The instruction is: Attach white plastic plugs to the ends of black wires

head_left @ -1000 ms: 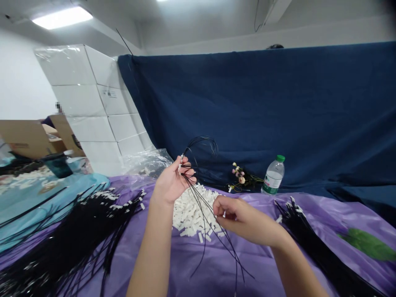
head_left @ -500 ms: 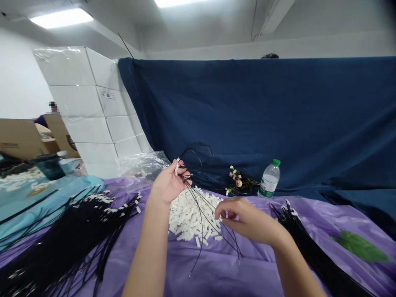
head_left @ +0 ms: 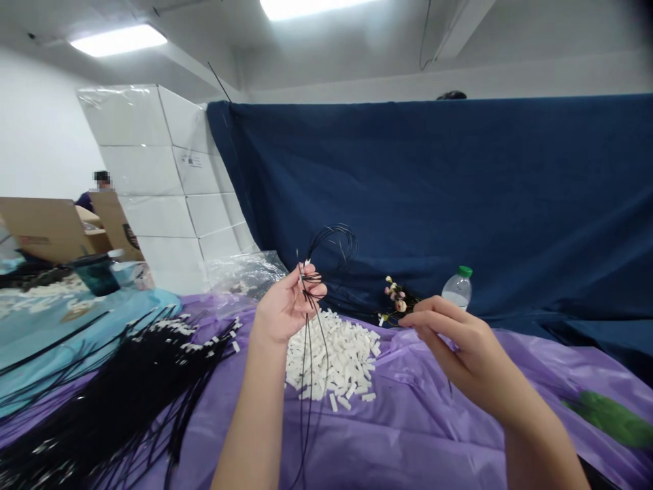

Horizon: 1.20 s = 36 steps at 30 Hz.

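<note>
Purple sheeting [head_left: 408, 425] spreads beneath our hands, with a dark blue curtain [head_left: 433, 184] behind it. Far left of our left hand, white boxes [head_left: 163, 170] stand stacked; nearer, a thick bundle of black cords [head_left: 112, 388] carries white tags [head_left: 191, 346] at many tips, so that portion looks finished. Our left hand [head_left: 278, 309] pinches a small bunch of cords [head_left: 311, 297] in its fingertips, their looped ends arching above and loose lengths hanging below; white pieces show at the grip. We judge this bunch partway through, though we cannot tell how many cords lack tags. Beneath and right of that hand, a large heap of white pieces [head_left: 337, 354] lies loose, so plenty appears left. Our right hand [head_left: 466, 347] has its fingertips drawn together near the flowers [head_left: 400, 305]; we cannot tell whether it grips a cord. Just behind it stands a green-capped bottle [head_left: 456, 289].
</note>
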Available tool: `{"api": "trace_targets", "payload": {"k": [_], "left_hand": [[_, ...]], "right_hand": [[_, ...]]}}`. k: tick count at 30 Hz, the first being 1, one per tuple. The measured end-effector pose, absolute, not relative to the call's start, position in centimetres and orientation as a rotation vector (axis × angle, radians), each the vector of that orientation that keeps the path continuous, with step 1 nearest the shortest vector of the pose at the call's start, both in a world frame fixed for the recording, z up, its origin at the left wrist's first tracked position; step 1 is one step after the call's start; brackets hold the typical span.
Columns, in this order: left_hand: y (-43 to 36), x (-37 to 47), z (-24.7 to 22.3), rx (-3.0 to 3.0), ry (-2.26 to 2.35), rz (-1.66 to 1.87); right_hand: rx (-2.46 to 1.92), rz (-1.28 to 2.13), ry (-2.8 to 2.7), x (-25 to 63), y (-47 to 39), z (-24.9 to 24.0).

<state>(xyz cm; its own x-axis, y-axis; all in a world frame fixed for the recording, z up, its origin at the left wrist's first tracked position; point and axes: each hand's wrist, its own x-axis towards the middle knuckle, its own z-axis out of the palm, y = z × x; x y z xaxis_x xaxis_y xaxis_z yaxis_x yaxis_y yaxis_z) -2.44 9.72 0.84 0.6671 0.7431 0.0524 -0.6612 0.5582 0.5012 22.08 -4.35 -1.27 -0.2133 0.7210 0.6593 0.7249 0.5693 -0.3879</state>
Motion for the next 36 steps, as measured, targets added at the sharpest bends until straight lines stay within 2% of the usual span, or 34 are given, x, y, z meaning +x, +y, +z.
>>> {"api": "trace_targets", "payload": {"k": [4, 9, 15, 21, 28, 36], "left_hand": [[9.2, -2.3, 1.1, 0.556, 0.134, 0.856], [8.4, -2.2, 1.5, 0.577, 0.076, 0.860], [7.2, -1.6, 2.1, 0.521, 0.041, 0.833], [6.3, -1.0, 2.6, 0.481, 0.092, 0.846], [5.9, -0.8, 2.7, 0.478, 0.088, 0.773], [5.3, -0.3, 2.9, 0.429, 0.025, 0.740]], "right_hand": [[-1.132, -0.035, -1.938, 21.9, -5.7, -0.6], [-1.038, 0.125, -1.911, 22.0, -6.9, -0.3], [-0.935, 0.582, -1.628, 21.9, -7.3, -0.9], [-0.470, 1.110, -1.361, 21.1, -7.0, 0.1], [-0.599, 1.000, -1.252, 21.3, -7.2, 0.4], [-0.267, 0.826, -1.118, 21.2, -5.0, -0.4]]}}
